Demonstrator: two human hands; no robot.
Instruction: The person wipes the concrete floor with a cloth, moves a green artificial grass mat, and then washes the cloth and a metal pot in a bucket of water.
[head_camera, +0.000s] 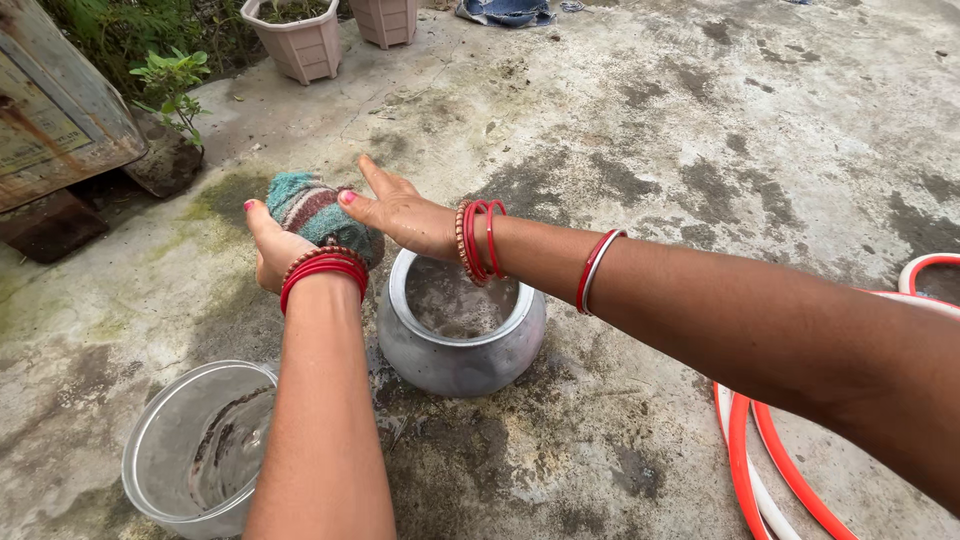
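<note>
Here, both hands meet over a striped knitted cloth (318, 210), bunched into a ball of teal, maroon and grey. The left hand (272, 250) cups it from below and behind, fingers curled around it, the thumb raised at the left edge. The right hand (400, 212) lies flat against its right side, fingers stretched out and together, the thumb pressing on the cloth (so it is pressed between 2 palms rather than clenched in a fist). Red bangles circle both wrists.

The cloth is held in the air just above and to the left of a round metal pot (458, 335) that stands on the concrete floor (700, 130). The pot is grey, with a wide rim, and its inside looks wet and soapy; how much liquid it holds cannot be told.

Near the left forearm stands a clear plastic container (195, 450), holding some water with dark specks along its wall. A red and white hose (760, 460) curls at the right. 2 pinkish planters (300, 45) stand at the far edge.
</note>
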